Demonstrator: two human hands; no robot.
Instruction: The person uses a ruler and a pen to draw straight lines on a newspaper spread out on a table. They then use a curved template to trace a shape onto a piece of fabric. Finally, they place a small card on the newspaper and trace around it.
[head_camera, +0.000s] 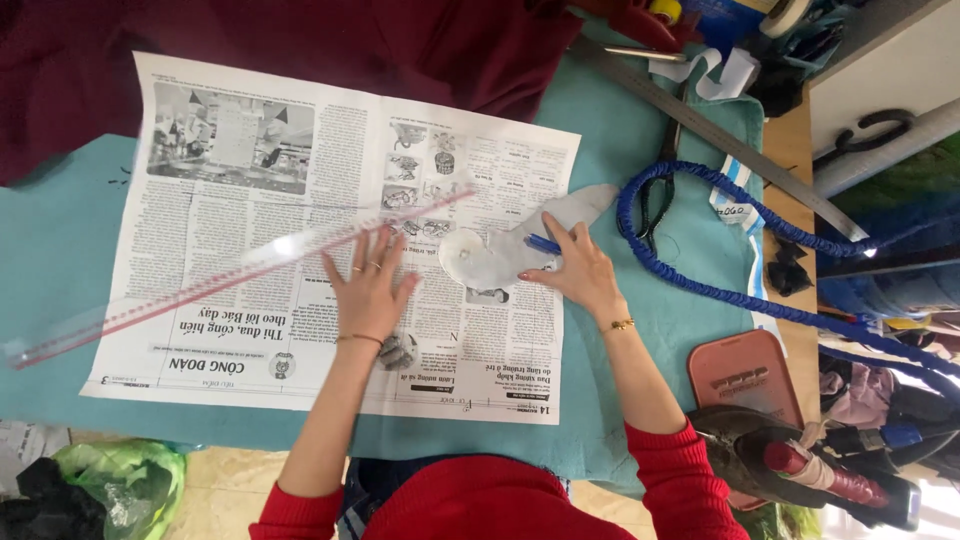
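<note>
A spread newspaper (300, 200) lies on a teal cloth. A clear ruler (230, 272) runs slantwise across the newspaper's left half. The left hand (368, 290) lies flat on the newspaper's middle, fingers spread wide, gripping nothing, fingertips at the ruler's edge. Right of it, the right hand (580, 272) pinches a blue pen (543, 244), its tip against a grey curved paper pattern (520, 245) on the newspaper's right edge.

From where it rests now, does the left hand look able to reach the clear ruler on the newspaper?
Probably yes: the left hand lies flat on the newspaper right beside the clear ruler, with nothing between them.
</note>
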